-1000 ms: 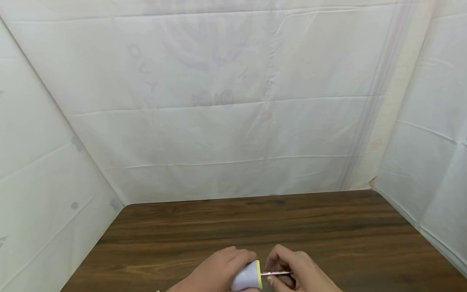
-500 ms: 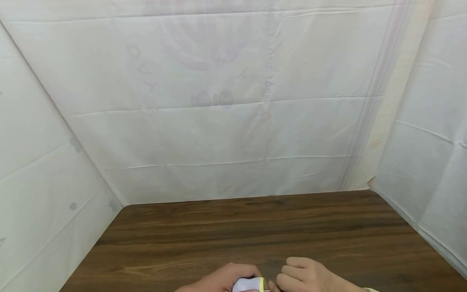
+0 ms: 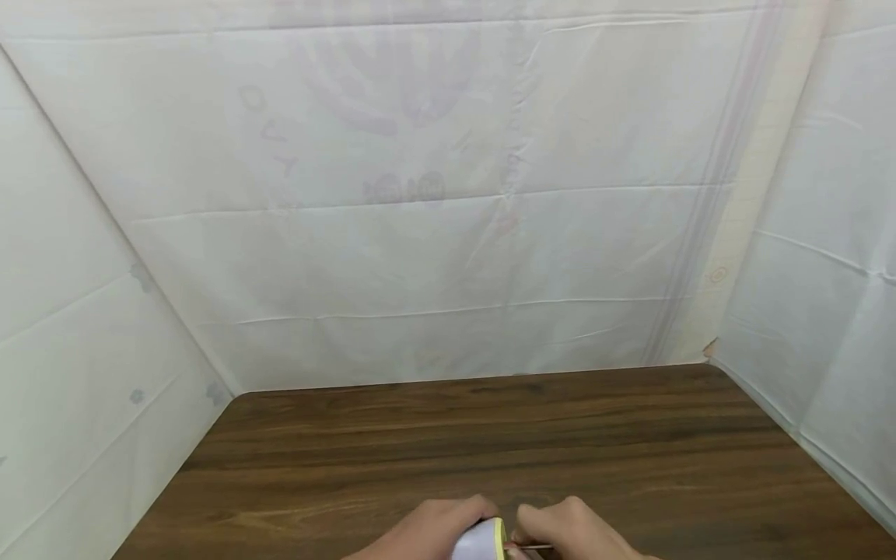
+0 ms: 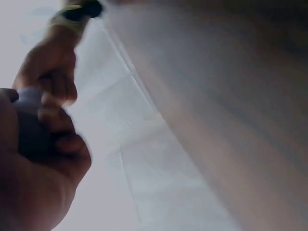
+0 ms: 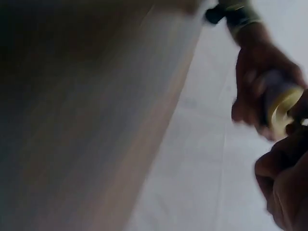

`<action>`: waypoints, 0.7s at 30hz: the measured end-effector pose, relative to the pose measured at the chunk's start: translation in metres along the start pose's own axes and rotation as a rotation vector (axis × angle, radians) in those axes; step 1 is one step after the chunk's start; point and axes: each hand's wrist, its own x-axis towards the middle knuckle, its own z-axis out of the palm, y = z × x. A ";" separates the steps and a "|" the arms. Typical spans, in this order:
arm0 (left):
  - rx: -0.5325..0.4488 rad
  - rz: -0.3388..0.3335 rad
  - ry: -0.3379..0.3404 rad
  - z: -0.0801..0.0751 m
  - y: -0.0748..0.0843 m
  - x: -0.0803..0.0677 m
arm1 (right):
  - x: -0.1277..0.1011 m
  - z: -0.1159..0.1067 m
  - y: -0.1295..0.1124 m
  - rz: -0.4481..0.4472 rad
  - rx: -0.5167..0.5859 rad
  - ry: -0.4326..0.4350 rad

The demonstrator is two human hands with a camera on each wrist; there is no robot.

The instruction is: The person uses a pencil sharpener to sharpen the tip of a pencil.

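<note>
At the table's point(image 3: 490, 435) near edge, the thin rod point(image 3: 532, 547) shows again beside the lavender device point(image 3: 481, 542).

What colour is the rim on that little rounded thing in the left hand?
The rim is yellow, on a pale lilac body; the head view shows it best.

Wide open wooden table point(image 3: 490, 435) from nine o'clock round to three, bare board all the way to twelve. White sheeting point(image 3: 420, 233) walls it in at the far edge and down both sides. At six, the left hand point(image 3: 427, 533) and right hand point(image 3: 567, 533) crowd together, touching round a small lilac object point(image 3: 481, 542).
</note>
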 end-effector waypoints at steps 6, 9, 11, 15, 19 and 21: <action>0.704 0.306 0.208 0.007 0.005 0.001 | 0.001 -0.005 -0.006 0.647 0.693 -0.012; 0.875 0.370 0.252 0.006 0.006 0.005 | 0.002 -0.008 -0.002 0.711 0.735 -0.048; 0.852 0.383 0.258 0.003 0.005 0.005 | 0.002 -0.009 0.000 0.706 0.739 -0.054; 0.679 0.364 0.297 -0.002 0.001 0.005 | 0.002 -0.008 0.000 0.619 0.654 -0.014; 0.382 0.266 0.332 -0.003 0.001 0.004 | 0.003 -0.008 0.000 0.320 0.309 0.058; 0.211 0.226 0.325 -0.003 0.002 0.005 | 0.006 -0.009 0.002 0.051 -0.001 0.111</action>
